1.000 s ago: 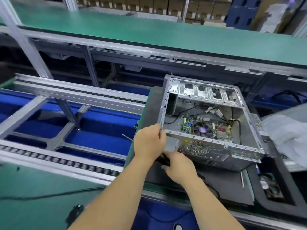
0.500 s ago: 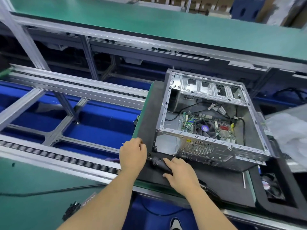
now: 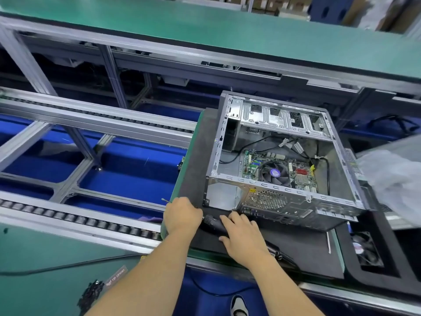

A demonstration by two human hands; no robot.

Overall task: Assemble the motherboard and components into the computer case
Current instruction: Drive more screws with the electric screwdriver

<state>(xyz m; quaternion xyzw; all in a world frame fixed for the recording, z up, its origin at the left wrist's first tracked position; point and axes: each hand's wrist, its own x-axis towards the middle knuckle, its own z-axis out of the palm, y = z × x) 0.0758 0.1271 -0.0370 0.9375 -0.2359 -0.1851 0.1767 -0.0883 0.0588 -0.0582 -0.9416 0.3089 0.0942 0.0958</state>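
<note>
An open metal computer case [image 3: 227,179] lies on a dark mat [image 3: 198,160]. Inside it sits the green motherboard [image 3: 250,166] with a black cooling fan [image 3: 276,173] and loose black cables. My left hand [image 3: 182,215] is curled at the mat's near left corner, against the front tip of a black electric screwdriver [image 3: 211,221]. What its fingers pinch is hidden. My right hand [image 3: 243,238] lies over the screwdriver's body just in front of the case, fingers on top and thumb below, holding it.
A roller conveyor rail [image 3: 68,220] runs to the left over blue flooring. A green belt [image 3: 227,26] passes behind. Right of the mat, a black tray holds a small fan [image 3: 364,247]; crumpled plastic wrap [image 3: 396,174] lies beyond. A pile of black screws [image 3: 91,293] sits near left.
My left hand came off the case's near left corner and dropped to the mat corner by the screwdriver tip. My right hand stayed on the screwdriver.
</note>
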